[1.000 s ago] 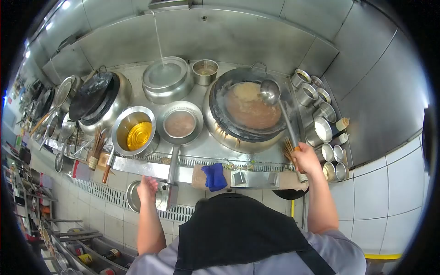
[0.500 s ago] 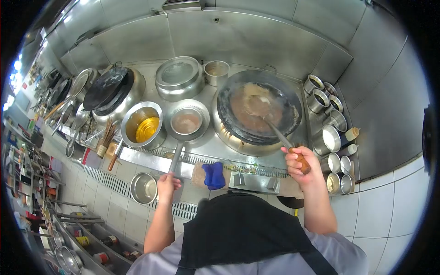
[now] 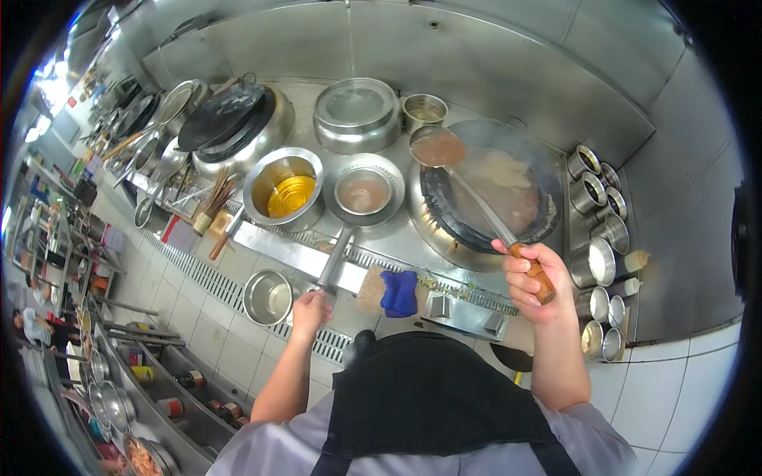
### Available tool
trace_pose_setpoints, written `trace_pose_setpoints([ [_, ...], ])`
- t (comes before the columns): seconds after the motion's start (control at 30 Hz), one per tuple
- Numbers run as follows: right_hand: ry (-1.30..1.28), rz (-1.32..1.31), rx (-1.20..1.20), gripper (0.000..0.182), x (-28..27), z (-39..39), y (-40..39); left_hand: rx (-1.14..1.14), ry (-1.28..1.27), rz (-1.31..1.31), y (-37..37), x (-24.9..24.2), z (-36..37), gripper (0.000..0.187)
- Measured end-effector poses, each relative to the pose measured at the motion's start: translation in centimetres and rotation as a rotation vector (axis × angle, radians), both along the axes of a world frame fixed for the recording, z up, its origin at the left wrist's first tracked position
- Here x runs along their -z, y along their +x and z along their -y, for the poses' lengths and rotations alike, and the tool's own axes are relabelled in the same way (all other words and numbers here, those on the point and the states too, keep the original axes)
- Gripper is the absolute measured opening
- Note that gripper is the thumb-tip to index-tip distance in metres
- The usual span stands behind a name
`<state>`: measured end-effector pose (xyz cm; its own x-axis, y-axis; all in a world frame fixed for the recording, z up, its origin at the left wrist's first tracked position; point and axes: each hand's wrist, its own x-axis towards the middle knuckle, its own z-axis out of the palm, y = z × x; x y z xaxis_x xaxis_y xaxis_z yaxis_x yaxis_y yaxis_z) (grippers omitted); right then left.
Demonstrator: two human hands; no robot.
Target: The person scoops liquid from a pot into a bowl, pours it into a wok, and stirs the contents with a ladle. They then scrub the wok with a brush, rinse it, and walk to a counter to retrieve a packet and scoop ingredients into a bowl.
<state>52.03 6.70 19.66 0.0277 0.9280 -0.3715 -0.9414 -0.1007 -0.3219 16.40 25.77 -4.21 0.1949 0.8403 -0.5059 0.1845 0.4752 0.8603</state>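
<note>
My right hand (image 3: 540,284) is wrapped round the wooden handle of a metal ladle (image 3: 484,208). The ladle's bowl, full of brown liquid, is raised over the left rim of a dark wok (image 3: 438,208). Steam rises from more brown liquid in the wok (image 3: 516,210). My left hand (image 3: 311,312) is closed on the end of a long metal handle (image 3: 336,258). That handle belongs to a strainer (image 3: 392,173) with a perforated rim, resting on the stove. A round metal bowl of brown liquid (image 3: 363,194) sits inside the strainer.
Left of the strainer stands a pot (image 3: 314,166) of yellow oil. A wide metal vessel (image 3: 357,127) and a small pot (image 3: 425,107) stand behind. Metal seasoning containers (image 3: 594,258) line the right side. A blue cloth (image 3: 398,293) lies on the front edge, near a metal pot (image 3: 268,297).
My right hand has lifted the ladle out of the wok, filled with brown liquid, and moved its bowl to the left rim. My left hand keeps the strainer handle. The view has shifted.
</note>
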Motion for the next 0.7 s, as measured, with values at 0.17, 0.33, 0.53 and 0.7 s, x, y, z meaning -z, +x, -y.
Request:
trace_pose_setpoints([
  [0.17,-0.022,0.007,-0.037,0.034,1.8,-3.5,-1.4,0.059,-0.011,-0.053,-0.9,0.1,0.2,0.024],
  [0.33,-0.122,0.146,-0.110,0.028,4.7,-6.5,-2.7,0.060,0.011,-0.074,-2.1,0.6,0.4,0.024],
  [0.53,-0.284,0.450,-0.162,0.026,5.8,-8.2,-4.7,0.033,-0.009,-0.098,-2.9,0.9,0.4,0.023],
  [0.7,-0.319,0.648,-0.221,0.020,6.6,-8.2,-5.4,0.075,0.022,-0.123,-3.0,1.6,0.1,0.030],
])
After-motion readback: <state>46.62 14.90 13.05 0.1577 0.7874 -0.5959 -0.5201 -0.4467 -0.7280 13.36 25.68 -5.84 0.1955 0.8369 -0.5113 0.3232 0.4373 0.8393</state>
